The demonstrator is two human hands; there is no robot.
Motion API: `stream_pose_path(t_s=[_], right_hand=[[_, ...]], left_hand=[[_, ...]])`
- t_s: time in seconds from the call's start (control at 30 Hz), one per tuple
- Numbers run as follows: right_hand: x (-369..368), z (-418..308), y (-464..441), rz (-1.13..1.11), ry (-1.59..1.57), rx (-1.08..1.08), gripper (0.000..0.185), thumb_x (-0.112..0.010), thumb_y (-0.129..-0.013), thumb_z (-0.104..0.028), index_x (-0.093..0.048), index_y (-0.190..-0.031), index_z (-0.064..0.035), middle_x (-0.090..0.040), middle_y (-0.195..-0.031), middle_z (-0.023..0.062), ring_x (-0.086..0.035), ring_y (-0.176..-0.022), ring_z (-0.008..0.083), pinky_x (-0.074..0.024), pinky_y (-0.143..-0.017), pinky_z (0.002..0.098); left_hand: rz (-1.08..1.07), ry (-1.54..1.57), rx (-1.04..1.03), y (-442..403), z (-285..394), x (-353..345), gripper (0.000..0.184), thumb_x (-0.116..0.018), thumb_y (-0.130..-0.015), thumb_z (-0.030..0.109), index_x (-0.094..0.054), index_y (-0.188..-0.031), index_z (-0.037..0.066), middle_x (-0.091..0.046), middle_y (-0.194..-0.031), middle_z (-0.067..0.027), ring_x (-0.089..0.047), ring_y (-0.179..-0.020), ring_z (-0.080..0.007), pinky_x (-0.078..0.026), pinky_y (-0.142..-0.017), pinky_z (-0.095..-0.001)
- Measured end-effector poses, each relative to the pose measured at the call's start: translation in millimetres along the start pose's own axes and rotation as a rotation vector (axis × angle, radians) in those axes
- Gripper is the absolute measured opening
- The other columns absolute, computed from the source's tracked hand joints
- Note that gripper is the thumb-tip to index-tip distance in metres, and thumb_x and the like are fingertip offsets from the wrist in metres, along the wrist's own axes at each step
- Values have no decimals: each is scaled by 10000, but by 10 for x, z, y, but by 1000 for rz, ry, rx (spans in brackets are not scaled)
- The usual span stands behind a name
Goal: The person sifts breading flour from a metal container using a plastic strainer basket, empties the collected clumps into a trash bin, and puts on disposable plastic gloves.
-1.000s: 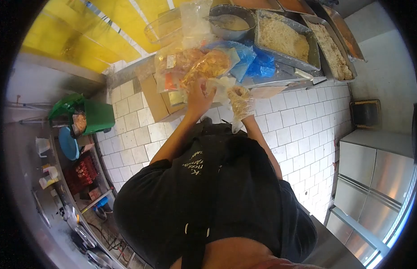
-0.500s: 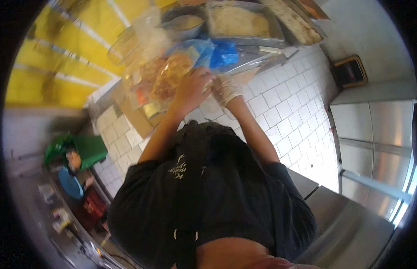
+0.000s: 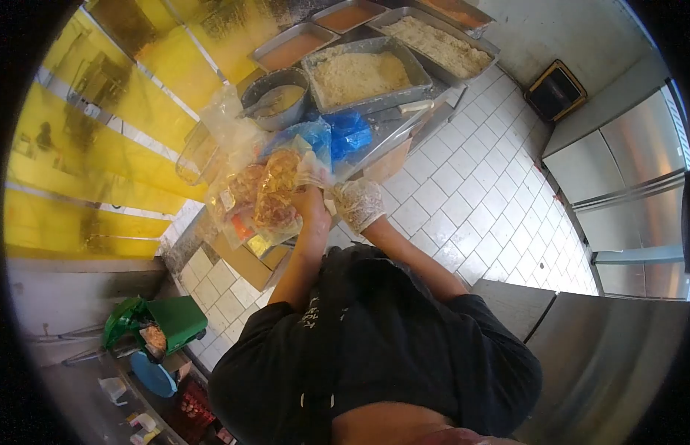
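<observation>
My left hand (image 3: 312,208) is bare and closed at the right edge of a clear bag (image 3: 274,191) of orange-brown food; what its fingers hold is hidden. My right hand (image 3: 357,203), in a clear, floury plastic glove, is just right of the left one, its fingers bunched beside the left wrist. Whether it holds anything is too small to tell. Blue plastic bags (image 3: 348,134) lie beyond the hands. A bowl (image 3: 277,96) of pale batter with a utensil stands behind the bags, beside a tray (image 3: 421,90) of flour.
Behind are trays of orange powder (image 3: 294,47) and a long tray of floury pieces (image 3: 439,46). A white-handled tool (image 3: 416,106) lies near the counter's edge. A cardboard box (image 3: 257,271) is below the bags. At left are a green bin (image 3: 176,322) and blue lid (image 3: 153,374).
The view has turned and shifted, so more of the back trays shows. My left hand has gone from loosely spread to closed by the bag; my gloved right hand has moved close beside it.
</observation>
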State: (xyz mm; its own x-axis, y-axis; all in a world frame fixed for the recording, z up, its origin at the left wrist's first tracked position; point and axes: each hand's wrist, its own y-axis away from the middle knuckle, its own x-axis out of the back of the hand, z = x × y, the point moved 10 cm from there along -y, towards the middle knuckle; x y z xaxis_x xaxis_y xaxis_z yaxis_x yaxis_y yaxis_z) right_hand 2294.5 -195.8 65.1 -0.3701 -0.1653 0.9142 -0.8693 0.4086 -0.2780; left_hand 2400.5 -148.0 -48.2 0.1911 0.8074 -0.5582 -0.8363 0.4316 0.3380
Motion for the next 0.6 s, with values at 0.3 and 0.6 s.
stream_pose_path(t_s=[0.3, 0.6], right_hand=[[-155, -63, 11, -53, 86, 67, 120, -614, -743, -196, -658, -796, -98, -646, -714, 132, -628, -705, 334, -479, -641, 457], [-42, -69, 34, -121, 128, 155, 139, -586, -773, -222, -654, -801, -104, -647, -717, 129, -626, -704, 316, -463, -684, 461]], left_hand=[[-177, 365, 180, -18, -144, -174, 281, -504, -954, 359, -520, -1124, 135, -555, -951, -19, -563, -834, -183, -504, -755, -371], [-454, 425, 236, 492, 384, -530, 395, -441, -993, 360, -531, -1207, 39, -599, -1103, -53, -569, -982, -197, -449, -915, -356]])
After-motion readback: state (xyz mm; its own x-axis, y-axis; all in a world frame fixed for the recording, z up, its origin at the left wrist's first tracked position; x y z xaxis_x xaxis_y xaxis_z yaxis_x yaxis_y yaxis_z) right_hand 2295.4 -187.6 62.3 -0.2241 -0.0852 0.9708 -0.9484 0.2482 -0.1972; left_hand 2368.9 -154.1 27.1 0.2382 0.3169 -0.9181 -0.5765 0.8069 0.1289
